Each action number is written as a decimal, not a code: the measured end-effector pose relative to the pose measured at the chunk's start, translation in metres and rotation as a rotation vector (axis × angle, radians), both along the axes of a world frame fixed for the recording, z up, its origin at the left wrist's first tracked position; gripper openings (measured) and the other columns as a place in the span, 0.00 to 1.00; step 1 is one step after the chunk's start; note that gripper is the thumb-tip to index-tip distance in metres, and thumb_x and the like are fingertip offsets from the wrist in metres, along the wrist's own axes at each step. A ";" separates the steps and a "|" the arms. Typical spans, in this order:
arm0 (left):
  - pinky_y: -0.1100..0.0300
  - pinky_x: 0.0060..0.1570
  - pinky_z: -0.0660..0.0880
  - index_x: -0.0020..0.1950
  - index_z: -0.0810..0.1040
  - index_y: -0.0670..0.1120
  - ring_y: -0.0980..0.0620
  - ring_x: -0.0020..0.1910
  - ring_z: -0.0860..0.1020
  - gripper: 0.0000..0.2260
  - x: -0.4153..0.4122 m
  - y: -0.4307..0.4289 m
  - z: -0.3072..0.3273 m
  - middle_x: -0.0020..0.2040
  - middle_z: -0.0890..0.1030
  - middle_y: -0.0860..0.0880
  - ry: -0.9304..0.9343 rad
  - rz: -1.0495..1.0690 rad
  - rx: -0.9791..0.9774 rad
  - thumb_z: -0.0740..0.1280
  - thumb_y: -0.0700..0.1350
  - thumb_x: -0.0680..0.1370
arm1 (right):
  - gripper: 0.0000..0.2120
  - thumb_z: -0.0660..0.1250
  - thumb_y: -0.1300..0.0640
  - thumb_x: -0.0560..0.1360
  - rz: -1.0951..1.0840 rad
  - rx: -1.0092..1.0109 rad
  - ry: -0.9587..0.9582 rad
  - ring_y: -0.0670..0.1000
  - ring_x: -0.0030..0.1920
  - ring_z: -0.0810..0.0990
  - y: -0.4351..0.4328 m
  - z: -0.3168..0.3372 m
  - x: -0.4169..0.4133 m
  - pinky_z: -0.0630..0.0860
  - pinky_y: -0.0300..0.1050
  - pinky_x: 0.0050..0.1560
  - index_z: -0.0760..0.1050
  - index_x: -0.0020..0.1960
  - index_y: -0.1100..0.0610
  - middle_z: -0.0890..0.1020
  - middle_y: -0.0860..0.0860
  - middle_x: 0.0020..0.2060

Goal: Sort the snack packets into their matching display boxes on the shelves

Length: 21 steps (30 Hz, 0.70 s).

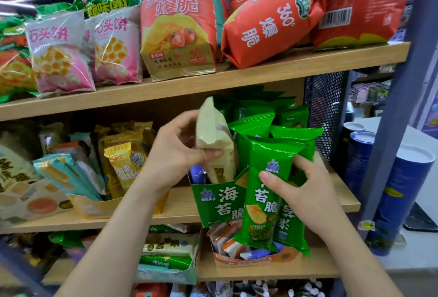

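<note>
Trouble is likeliest at the green box (213, 204) on the middle shelf (180, 204), where the beige packet (214, 135) is stood with its lower end inside, among packets it does not seem to match. It is gripped by the left hand (173, 152), fingers (211, 154) curled round its middle; if it is pulled askew, the box may be dragged forward. Green packets (265, 178) are clasped in the right hand (298, 187) in front of the box, and from a loose hold one could be dropped into the orange box (237, 261) below.
</note>
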<state>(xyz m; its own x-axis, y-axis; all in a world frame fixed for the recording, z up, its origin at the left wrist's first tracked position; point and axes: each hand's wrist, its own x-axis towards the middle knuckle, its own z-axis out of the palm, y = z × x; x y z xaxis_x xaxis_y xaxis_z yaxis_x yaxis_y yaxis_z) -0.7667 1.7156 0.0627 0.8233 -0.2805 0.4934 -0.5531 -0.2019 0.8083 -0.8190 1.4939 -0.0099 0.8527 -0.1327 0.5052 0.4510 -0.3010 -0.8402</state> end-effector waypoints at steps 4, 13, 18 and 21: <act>0.38 0.54 0.77 0.61 0.70 0.50 0.35 0.61 0.77 0.32 -0.023 0.002 0.017 0.59 0.77 0.38 -0.186 -0.060 -0.346 0.82 0.47 0.63 | 0.16 0.75 0.35 0.65 -0.047 -0.028 -0.010 0.31 0.56 0.72 -0.001 -0.007 0.006 0.66 0.20 0.51 0.79 0.48 0.38 0.78 0.35 0.53; 0.73 0.45 0.74 0.58 0.67 0.56 0.64 0.48 0.80 0.28 -0.064 -0.001 0.024 0.50 0.79 0.66 -0.354 0.182 0.037 0.77 0.54 0.64 | 0.20 0.68 0.29 0.60 -0.185 0.161 -0.018 0.34 0.55 0.74 -0.001 -0.004 -0.004 0.69 0.28 0.52 0.77 0.48 0.37 0.77 0.42 0.55; 0.68 0.39 0.77 0.51 0.74 0.58 0.59 0.43 0.83 0.24 -0.062 0.017 -0.010 0.46 0.83 0.60 0.008 0.103 0.063 0.80 0.48 0.61 | 0.18 0.70 0.32 0.61 -0.196 0.211 -0.128 0.36 0.53 0.79 0.013 0.019 -0.023 0.73 0.26 0.50 0.79 0.48 0.39 0.80 0.46 0.55; 0.67 0.38 0.78 0.53 0.75 0.53 0.53 0.44 0.84 0.25 -0.063 0.031 -0.021 0.46 0.84 0.54 0.092 0.068 -0.023 0.82 0.44 0.61 | 0.18 0.74 0.33 0.62 -0.226 0.301 -0.278 0.42 0.51 0.82 0.037 0.043 -0.035 0.77 0.34 0.51 0.80 0.47 0.41 0.82 0.52 0.54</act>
<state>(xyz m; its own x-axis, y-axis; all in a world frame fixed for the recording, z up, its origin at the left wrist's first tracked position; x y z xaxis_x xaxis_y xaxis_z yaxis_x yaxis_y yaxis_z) -0.8297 1.7464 0.0421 0.8823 -0.2120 0.4203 -0.4618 -0.2171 0.8600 -0.8535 1.5309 0.0333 0.6229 -0.4754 0.6213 0.6228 -0.1794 -0.7616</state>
